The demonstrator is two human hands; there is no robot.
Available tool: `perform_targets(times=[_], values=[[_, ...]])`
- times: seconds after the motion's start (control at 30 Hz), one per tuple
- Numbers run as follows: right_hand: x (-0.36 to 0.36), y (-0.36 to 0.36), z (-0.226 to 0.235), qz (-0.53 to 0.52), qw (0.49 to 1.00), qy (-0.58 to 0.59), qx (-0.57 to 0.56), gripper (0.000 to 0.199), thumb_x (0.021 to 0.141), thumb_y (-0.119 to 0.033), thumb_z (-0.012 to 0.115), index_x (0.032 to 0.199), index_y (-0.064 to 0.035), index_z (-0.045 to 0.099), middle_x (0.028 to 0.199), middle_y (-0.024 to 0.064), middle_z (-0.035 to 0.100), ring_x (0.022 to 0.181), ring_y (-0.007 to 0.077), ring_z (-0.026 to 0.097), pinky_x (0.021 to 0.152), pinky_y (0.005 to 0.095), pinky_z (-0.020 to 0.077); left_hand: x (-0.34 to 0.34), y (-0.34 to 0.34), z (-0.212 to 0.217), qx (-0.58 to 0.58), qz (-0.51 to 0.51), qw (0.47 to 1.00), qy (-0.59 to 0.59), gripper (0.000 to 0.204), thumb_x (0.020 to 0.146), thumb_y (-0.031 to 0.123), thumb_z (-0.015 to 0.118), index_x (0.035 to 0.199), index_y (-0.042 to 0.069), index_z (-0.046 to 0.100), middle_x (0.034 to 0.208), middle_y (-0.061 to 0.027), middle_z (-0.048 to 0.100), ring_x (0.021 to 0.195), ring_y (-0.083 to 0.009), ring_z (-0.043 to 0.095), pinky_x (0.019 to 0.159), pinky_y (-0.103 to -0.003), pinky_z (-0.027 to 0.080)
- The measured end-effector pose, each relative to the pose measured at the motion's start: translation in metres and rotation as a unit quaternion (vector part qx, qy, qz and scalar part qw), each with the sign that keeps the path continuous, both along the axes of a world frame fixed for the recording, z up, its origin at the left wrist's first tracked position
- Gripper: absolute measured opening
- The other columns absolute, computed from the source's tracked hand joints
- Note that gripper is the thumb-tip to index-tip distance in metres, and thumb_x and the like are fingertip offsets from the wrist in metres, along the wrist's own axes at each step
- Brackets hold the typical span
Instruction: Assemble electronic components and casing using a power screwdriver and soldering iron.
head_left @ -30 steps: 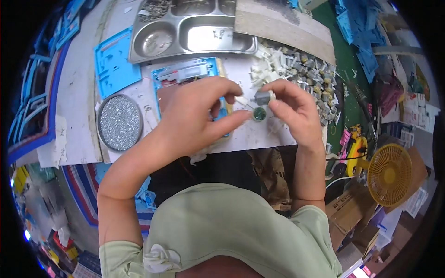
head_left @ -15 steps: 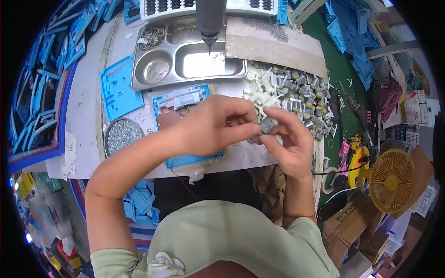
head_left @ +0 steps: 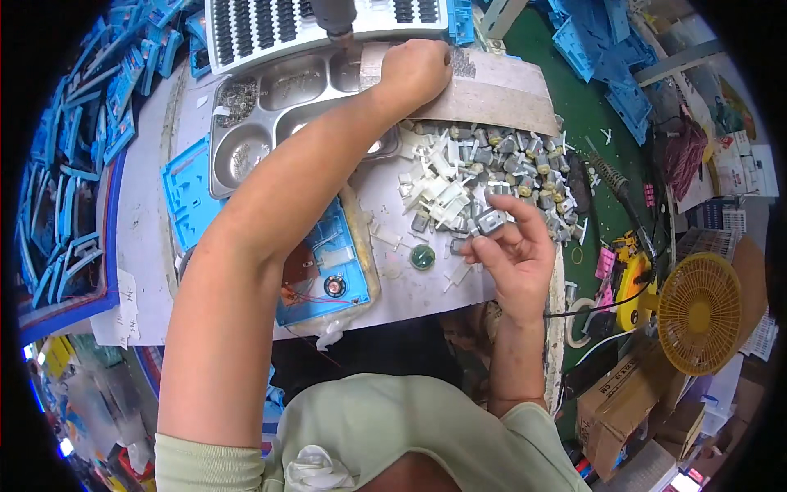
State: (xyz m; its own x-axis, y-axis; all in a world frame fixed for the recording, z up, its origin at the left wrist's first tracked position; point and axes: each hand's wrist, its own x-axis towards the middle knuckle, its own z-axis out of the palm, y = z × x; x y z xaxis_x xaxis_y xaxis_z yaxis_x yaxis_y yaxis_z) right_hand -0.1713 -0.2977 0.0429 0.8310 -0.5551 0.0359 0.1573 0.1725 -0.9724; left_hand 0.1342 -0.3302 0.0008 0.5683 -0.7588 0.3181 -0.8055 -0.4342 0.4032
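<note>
By the right edge of the tabletop (head_left: 402, 302), a grey motor (head_left: 490, 221) was held in the fingers of the right hand (head_left: 523, 266), near piled motors (head_left: 531, 168). The metal tray (head_left: 262, 117) was partly blocked by the left forearm (head_left: 316, 148); whether the left hand (head_left: 416, 72) gripped anything was unclear.

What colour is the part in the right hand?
The held part is mostly grey, clearest in the head view.

Small grey motor (head_left: 490, 220), held in right hand (head_left: 523, 256)

Wht tbl (head_left: 139, 238), grn floor (head_left: 578, 107) to R, yel fan (head_left: 699, 313) nr cardbd box (head_left: 619, 402).
</note>
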Motion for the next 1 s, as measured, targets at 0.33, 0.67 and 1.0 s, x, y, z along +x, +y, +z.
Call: perform_targets(times=[0.33,0.67,1.0], values=[[-0.002,0.002,0.002,-0.013,1.000,0.013,-0.019,0.049,0.091,0.005,0.070,0.137,0.0032,0.053,0.086,0.0100,0.072,0.081,0.0141,0.070,0.075,0.0252,0.0547,0.016,-0.007,-0.012,-0.091,-0.012,0.992,-0.087,0.021,0.091,0.028,0.067,0.097,0.011,0.076,0.092,-0.0119,0.076,0.088,-0.0332,0.073,0.076,-0.048,0.056],[0.017,-0.025,-0.007,0.269,0.857,0.236,-0.370,0.041,0.084,-0.004,0.069,0.125,-0.0087,0.067,0.069,0.0082,0.061,0.063,0.0182,0.060,0.062,0.0330,0.0483,-0.076,0.122,0.086,-0.227,-0.184,0.951,0.103,0.019,0.094,0.018,0.070,0.105,0.002,0.071,0.091,-0.0151,0.073,0.083,-0.0267,0.071,0.075,-0.040,0.055],[0.032,-0.014,-0.011,0.297,0.748,0.205,-0.557,0.036,0.080,-0.009,0.065,0.116,-0.0117,0.067,0.071,0.0151,0.063,0.067,0.0351,0.063,0.066,0.0442,0.0504,-0.164,0.311,0.060,-0.173,-0.089,0.916,0.350,0.015,0.087,-0.007,0.070,0.102,-0.005,0.071,0.099,-0.0124,0.070,0.087,-0.0186,0.069,0.076,-0.029,0.056]])
